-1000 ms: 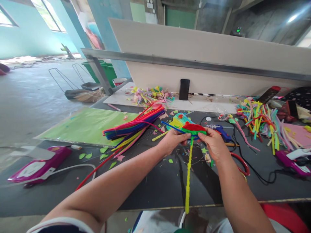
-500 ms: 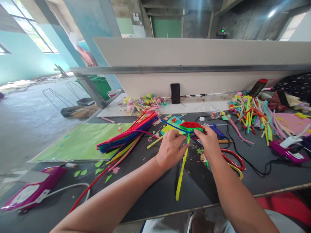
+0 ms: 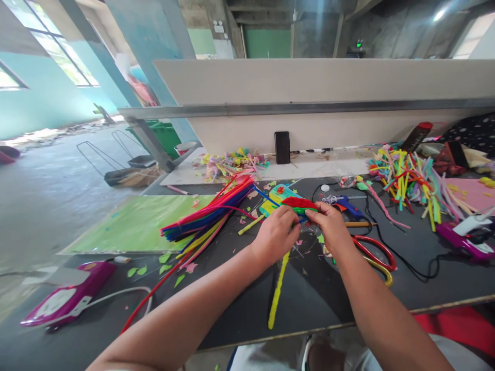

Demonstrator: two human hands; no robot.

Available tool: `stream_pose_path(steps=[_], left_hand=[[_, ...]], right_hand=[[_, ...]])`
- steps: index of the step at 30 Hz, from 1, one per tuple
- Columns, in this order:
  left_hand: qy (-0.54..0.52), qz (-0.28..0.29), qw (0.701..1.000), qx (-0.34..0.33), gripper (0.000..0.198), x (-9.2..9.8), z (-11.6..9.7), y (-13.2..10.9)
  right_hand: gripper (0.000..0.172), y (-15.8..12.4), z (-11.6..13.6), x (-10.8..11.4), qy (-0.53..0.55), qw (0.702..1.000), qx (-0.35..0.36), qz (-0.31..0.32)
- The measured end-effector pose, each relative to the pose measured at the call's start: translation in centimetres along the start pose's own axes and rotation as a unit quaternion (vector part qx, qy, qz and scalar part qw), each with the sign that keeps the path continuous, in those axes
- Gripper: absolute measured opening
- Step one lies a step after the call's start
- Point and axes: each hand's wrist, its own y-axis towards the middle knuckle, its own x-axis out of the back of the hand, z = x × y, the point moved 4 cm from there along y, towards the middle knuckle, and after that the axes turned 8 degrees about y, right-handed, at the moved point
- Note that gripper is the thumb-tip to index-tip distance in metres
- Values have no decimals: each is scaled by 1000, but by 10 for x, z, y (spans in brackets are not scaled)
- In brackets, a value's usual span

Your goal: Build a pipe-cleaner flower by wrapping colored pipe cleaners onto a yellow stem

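My right hand (image 3: 328,222) pinches the piece (image 3: 298,202), bright red above and green below, but I cannot tell whether my left hand (image 3: 274,234) clasps the bumpy yellow stem (image 3: 279,292).

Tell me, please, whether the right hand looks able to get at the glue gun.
Probably yes: the glue gun lies near the right hand, its blue handle uncovered; however, that hand pinches the red-green piece and may need to release it.

- Left hand (image 3: 276,233): fingertips hidden, grip unclear.
- Red-green piece (image 3: 298,204): lower side partly behind left hand.
- Yellow stem (image 3: 278,292), toward near edge of desk (image 3: 243,320): top hidden.
- Scissors (image 3: 392,262): blades behind right arm (image 3: 373,288).
- Dotted cloth (image 3: 472,130), desk's far right corner: cut off.
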Motion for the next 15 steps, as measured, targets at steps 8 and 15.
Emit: stream_pose_path(steps=[8, 15], left_hand=[[-134, 47, 980, 141, 11, 3, 16, 6], [-128, -2, 961, 244, 15, 4, 21, 3]], right_hand=[[17, -1, 0, 1, 31, 999, -40, 6], [22, -1, 0, 0, 54, 995, -78, 29]])
